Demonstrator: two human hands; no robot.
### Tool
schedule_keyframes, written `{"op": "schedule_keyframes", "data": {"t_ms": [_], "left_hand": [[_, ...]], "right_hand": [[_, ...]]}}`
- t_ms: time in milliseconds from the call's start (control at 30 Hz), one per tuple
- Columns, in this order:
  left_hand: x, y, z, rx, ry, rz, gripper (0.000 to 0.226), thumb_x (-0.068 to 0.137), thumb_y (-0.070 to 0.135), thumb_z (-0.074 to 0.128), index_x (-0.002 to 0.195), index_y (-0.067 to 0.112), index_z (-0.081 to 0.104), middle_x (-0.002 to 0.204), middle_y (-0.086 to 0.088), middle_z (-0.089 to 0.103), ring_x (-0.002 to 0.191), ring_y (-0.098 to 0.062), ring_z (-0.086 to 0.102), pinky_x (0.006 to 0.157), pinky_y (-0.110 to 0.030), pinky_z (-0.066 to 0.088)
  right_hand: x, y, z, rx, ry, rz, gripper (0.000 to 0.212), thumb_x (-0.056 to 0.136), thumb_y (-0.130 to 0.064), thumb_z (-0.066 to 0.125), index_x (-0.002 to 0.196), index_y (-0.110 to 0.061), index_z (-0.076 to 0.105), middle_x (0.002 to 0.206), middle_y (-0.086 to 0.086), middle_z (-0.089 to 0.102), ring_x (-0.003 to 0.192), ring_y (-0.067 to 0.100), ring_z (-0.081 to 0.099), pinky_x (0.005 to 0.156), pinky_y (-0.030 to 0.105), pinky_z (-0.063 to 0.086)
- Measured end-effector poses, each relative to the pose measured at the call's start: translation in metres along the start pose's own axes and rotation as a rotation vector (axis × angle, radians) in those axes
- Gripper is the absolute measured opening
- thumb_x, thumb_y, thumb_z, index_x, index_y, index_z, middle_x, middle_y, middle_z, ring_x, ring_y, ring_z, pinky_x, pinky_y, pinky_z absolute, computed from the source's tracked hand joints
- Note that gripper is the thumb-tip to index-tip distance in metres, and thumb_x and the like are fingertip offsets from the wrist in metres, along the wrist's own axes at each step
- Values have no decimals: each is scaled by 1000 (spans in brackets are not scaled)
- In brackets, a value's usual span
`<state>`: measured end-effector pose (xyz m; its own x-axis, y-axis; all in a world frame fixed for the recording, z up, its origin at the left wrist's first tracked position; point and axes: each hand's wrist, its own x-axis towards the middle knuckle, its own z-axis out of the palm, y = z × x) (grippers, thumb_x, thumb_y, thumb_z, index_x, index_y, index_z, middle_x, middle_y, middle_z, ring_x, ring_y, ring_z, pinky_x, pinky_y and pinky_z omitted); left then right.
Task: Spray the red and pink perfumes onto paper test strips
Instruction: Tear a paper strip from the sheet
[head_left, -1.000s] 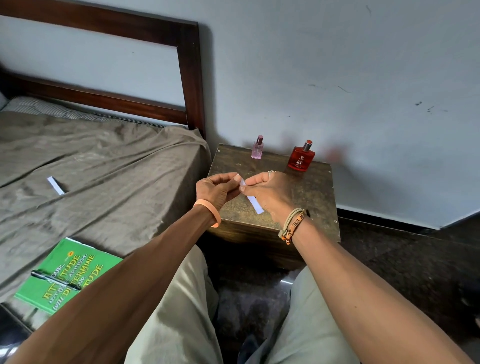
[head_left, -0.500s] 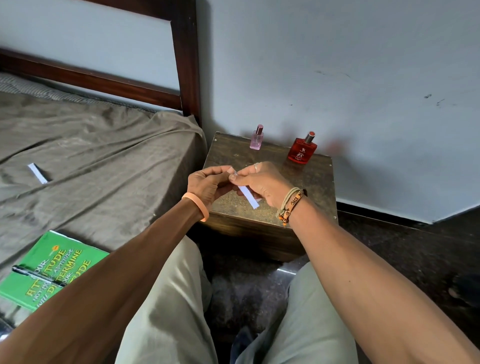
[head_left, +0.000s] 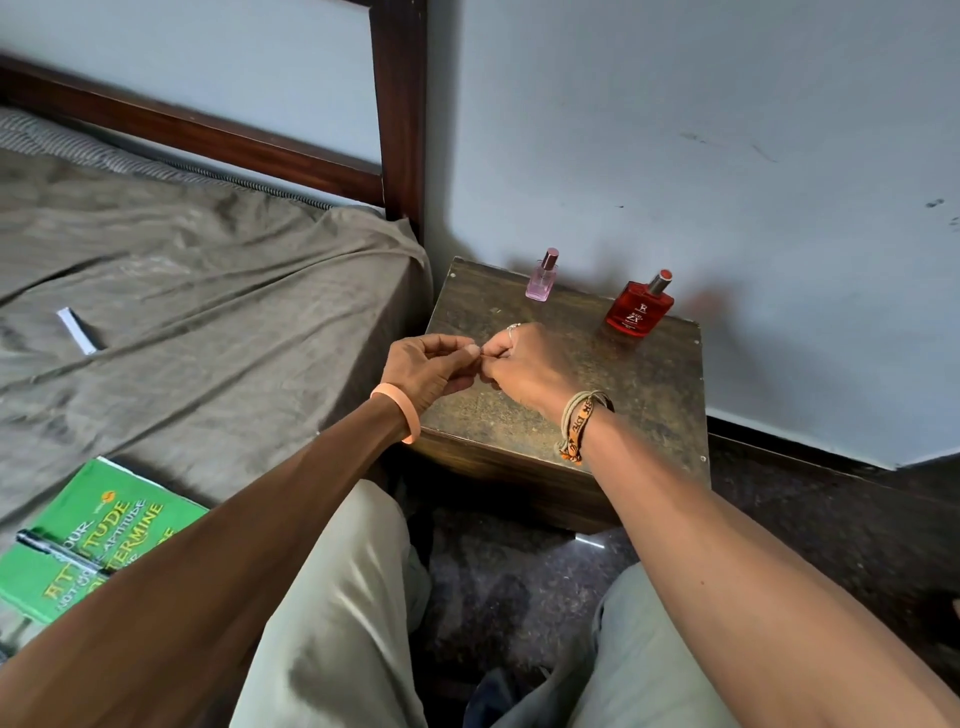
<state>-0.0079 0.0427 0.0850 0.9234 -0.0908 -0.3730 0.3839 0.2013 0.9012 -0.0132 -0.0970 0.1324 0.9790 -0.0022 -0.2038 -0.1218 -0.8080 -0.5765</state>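
A small pink perfume bottle (head_left: 543, 275) and a square red perfume bottle (head_left: 640, 306) stand upright at the back of the dark wooden bedside table (head_left: 649, 405), by the wall. Over the table's front left part, my left hand (head_left: 426, 369) and my right hand (head_left: 530, 369) meet fingertip to fingertip. Both pinch a white paper test strip, which is almost wholly hidden between the fingers and under my right palm. The hands are well short of both bottles. A second white paper strip (head_left: 77, 331) lies on the bed sheet at the left.
The bed with a grey-brown sheet (head_left: 208, 322) adjoins the table's left side, its dark headboard post (head_left: 400, 104) at the corner. A green book (head_left: 93, 540) with a pen (head_left: 57, 551) across it lies on the bed near my left arm. My knees are below; dark floor lies to the right.
The strip's free end hung below my right hand before and is now out of sight in the fingers. Both hands stay pinched together over the table.
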Motion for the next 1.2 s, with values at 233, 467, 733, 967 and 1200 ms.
{"op": "schedule_keyframes", "data": {"t_ms": [233,467,733,967,1200], "left_hand": [[21,-12,0,-32,63,-28,10,86,0,65,96,-1,68,91,-17,69,83,-23,68,80,-35,59],[40,-20,-9,35,65,-79,1,86,5,66,86,5,67,80,-13,67,73,-18,66,69,-25,59],[61,-25,-15,99,45,-146,9,88,7,64,81,4,69,77,-13,68,69,-18,67,70,-28,60],[69,-26,-20,122,40,-213,13,91,8,61,80,1,66,73,-13,65,55,-10,66,58,-22,58],[73,-12,-32,314,-184,-358,11,90,9,61,90,-1,65,77,-14,70,66,-15,70,66,-28,60]], "right_hand": [[16,1,19,-159,58,-68,15,90,-21,65,82,-18,78,77,-2,72,70,15,63,57,27,49],[34,7,37,-216,83,-84,13,87,-20,66,83,-21,78,79,-1,74,74,22,67,63,32,55],[37,15,51,-263,190,-138,18,89,-23,62,85,-19,79,71,6,70,70,26,65,65,34,54],[37,30,71,-384,282,-244,20,88,-24,57,82,-19,75,74,3,70,72,23,62,74,35,42],[42,39,73,18,199,-134,5,91,-21,67,86,-20,68,108,2,73,94,20,66,84,40,52]]}}
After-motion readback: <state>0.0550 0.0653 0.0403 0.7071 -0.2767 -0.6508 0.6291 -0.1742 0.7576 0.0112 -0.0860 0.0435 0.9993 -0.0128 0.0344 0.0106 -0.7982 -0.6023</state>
